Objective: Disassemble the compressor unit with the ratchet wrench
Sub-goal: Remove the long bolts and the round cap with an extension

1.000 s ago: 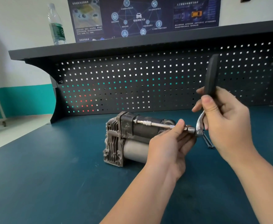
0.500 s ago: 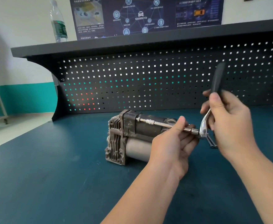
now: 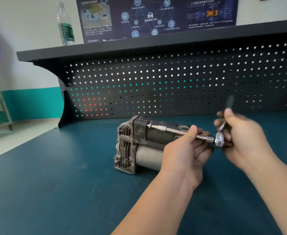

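Observation:
The compressor unit (image 3: pixel 136 146), a worn grey metal block with cooling fins and a pale cylinder, lies on the blue bench top. A chrome extension bar (image 3: pixel 171 130) runs from a bolt on its upper face rightward to the ratchet wrench head (image 3: pixel 218 139). My left hand (image 3: pixel 186 150) lies over the compressor's right end and pinches the extension bar between thumb and fingers. My right hand (image 3: pixel 242 139) grips the ratchet's black handle, which points up and is blurred by motion.
A black pegboard back panel (image 3: pixel 173 85) with a shelf on top stands behind the bench. A water bottle (image 3: pixel 65 24) stands on the shelf at the left. The blue bench top (image 3: pixel 54 184) stretches to the left and front.
My right hand has swung the ratchet handle down and toward me. The left hand stays on the extension bar. The compressor has not moved.

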Tool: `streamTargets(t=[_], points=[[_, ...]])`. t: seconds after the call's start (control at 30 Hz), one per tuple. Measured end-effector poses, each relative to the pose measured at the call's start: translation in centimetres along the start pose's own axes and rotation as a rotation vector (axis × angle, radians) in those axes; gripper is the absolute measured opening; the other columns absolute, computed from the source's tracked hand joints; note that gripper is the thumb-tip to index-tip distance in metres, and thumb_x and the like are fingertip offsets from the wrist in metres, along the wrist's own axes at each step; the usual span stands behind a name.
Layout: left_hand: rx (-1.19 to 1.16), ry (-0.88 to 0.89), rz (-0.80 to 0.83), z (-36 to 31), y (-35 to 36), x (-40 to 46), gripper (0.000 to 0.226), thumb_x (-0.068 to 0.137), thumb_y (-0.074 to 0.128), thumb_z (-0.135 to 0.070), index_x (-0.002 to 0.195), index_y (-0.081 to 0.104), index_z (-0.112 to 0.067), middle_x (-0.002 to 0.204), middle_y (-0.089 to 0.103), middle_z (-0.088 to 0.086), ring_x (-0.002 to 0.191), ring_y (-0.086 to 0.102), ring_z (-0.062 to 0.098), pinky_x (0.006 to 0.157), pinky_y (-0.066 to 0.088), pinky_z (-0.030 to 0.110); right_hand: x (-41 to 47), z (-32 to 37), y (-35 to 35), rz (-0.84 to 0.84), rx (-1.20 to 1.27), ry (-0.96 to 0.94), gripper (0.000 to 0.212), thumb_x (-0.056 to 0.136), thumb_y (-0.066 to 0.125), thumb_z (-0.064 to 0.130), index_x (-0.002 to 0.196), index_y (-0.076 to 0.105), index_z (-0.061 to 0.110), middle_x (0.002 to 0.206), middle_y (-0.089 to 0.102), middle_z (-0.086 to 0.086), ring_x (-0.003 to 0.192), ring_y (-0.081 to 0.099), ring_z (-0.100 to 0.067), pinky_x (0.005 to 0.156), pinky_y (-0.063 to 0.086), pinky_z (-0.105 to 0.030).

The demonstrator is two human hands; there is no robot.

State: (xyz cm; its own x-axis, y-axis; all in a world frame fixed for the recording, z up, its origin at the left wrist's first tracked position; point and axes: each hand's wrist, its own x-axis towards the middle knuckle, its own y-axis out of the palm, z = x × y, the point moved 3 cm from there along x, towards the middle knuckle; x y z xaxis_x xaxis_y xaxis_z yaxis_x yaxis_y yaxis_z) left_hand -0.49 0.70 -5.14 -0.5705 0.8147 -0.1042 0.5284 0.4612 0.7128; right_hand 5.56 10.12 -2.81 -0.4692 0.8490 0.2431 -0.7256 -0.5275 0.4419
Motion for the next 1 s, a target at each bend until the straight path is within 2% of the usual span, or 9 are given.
streamTargets(t=[0.1,0.2,0.33,0.4,0.47,0.63,0.73,0.9,1.0], points=[[0.027,0.026,-0.004,0.0,-0.1,0.0,0.017,0.086,0.065,-0.022,0.079,0.064,-0.007,0.077,0.071,0.010,0.071,0.069,0.021,0.065,0.058,0.029,-1.7,2.3,0.7,0.172,-0.375,-0.675,0.016,0.100,0.040,0.034,0.095,0.055,0.036,0.066,0.056,0.006,0.040,0.042,-0.008,0.039,0.037,-0.020],[0.035,0.039,0.008,0.0,-0.1,0.0,0.016,0.088,0.063,-0.018,0.079,0.064,-0.005,0.073,0.071,0.009,0.069,0.069,0.020,0.065,0.058,0.028,-2.3,2.2,0.7,0.164,-0.448,-0.805,0.014,0.097,0.039,0.041,0.095,0.052,0.043,0.066,0.058,0.007,0.045,0.046,-0.011,0.045,0.041,-0.025],[0.014,0.021,0.007,0.0,-0.1,0.0,0.019,0.090,0.059,-0.015,0.076,0.063,-0.003,0.079,0.070,0.014,0.075,0.069,0.023,0.073,0.057,0.032,-0.5,0.9,-0.1,-0.118,-0.245,-0.251,0.024,0.101,0.042,0.031,0.084,0.058,0.024,0.058,0.057,0.005,0.035,0.041,-0.002,0.040,0.034,-0.017],[-0.005,0.012,0.011,-0.1,-0.1,-0.1,0.018,0.091,0.058,-0.014,0.077,0.062,-0.002,0.078,0.071,0.014,0.074,0.069,0.023,0.074,0.057,0.032,0.0,-0.7,-0.3,-0.106,0.011,0.201,0.026,0.101,0.043,0.023,0.080,0.054,0.011,0.060,0.053,-0.001,0.025,0.031,-0.003,0.030,0.024,-0.012],[-0.018,0.012,0.013,-0.2,0.0,-0.1,0.017,0.090,0.058,-0.013,0.078,0.062,-0.002,0.074,0.071,0.013,0.070,0.070,0.022,0.072,0.057,0.031,0.1,-1.1,-0.1,-0.057,0.149,0.311,0.026,0.101,0.043,0.021,0.080,0.052,0.009,0.060,0.051,-0.001,0.024,0.026,-0.003,0.028,0.020,-0.011],[0.004,0.035,-0.001,-0.2,0.0,-0.1,0.020,0.090,0.060,-0.020,0.078,0.063,-0.004,0.073,0.070,0.012,0.070,0.069,0.023,0.068,0.059,0.031,-1.7,2.4,0.6,0.208,-0.292,-0.648,0.016,0.100,0.042,0.031,0.095,0.057,0.031,0.063,0.057,0.006,0.038,0.037,-0.005,0.038,0.034,-0.018],[-0.004,0.039,-0.004,-0.5,-0.1,0.0,0.020,0.091,0.059,-0.020,0.080,0.062,-0.004,0.071,0.070,0.010,0.067,0.069,0.021,0.067,0.058,0.031,-2.3,2.3,0.7,0.204,-0.428,-0.841,0.014,0.098,0.040,0.038,0.097,0.054,0.040,0.066,0.058,0.007,0.044,0.044,-0.008,0.045,0.040,-0.021],[-0.047,-0.005,-0.012,-0.5,0.0,-0.1,0.020,0.092,0.057,-0.015,0.078,0.062,-0.001,0.066,0.070,0.012,0.065,0.068,0.020,0.064,0.057,0.032,-0.1,0.4,-0.3,-0.117,-0.193,-0.126,0.026,0.101,0.042,0.029,0.084,0.059,0.019,0.057,0.057,0.003,0.029,0.038,-0.003,0.033,0.029,-0.014],[-0.070,-0.009,-0.005,-0.5,0.0,-0.2,0.019,0.092,0.056,-0.013,0.080,0.062,0.001,0.067,0.070,0.013,0.062,0.070,0.021,0.066,0.057,0.032,0.2,-1.5,-0.3,-0.080,0.131,0.326,0.024,0.101,0.044,0.021,0.084,0.054,0.008,0.048,0.054,0.001,0.025,0.027,-0.004,0.029,0.021,-0.011]])
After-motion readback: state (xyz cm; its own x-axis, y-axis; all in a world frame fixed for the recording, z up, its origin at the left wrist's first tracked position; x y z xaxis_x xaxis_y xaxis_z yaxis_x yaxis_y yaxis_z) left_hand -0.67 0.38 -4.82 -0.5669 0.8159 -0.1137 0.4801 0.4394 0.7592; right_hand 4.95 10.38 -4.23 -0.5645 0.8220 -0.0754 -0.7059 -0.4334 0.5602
